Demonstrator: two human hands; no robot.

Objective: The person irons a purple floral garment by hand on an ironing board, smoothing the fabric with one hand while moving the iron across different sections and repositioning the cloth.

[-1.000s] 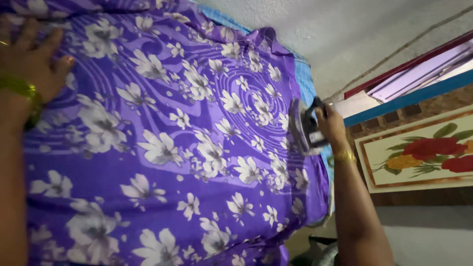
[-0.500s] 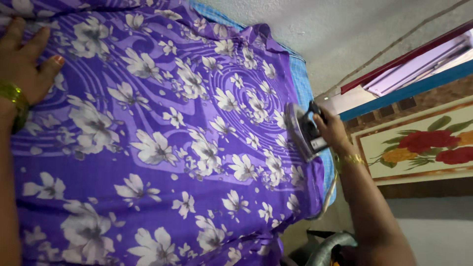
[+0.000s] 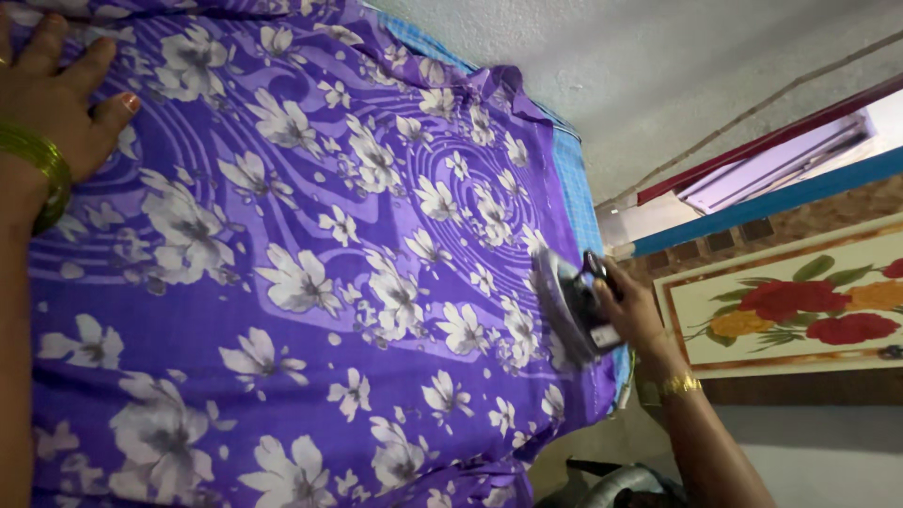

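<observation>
Purple floral cloth (image 3: 310,282) spread flat across the table, covering nearly the whole view; blue checked underlay (image 3: 576,193) peeking out along the far edge. Left hand (image 3: 52,89) laid open, fingers spread, palm down on the cloth at the upper left corner, gold bangle (image 3: 38,165) at the wrist. Right hand (image 3: 632,315) wrapped shut around the handle of an electric iron (image 3: 574,306), soleplate down on the cloth close to the right-hand edge, near the hem. Gold bracelet (image 3: 670,386) on that wrist. Flower-painted panel (image 3: 800,306) and brick wall beyond the table, well apart from the work. Dark grey object at the bottom, too cut off to identify.

Risks, judged only: iron sitting very near the cloth edge, so a slip off the side likely if pushed further out; scorching of the thin fabric possible if left resting in one place. Holding hand far from the iron, so slack cloth near the soleplate could bunch and get creased in. Cord not clearly seen; snagging can't be ruled out.
</observation>
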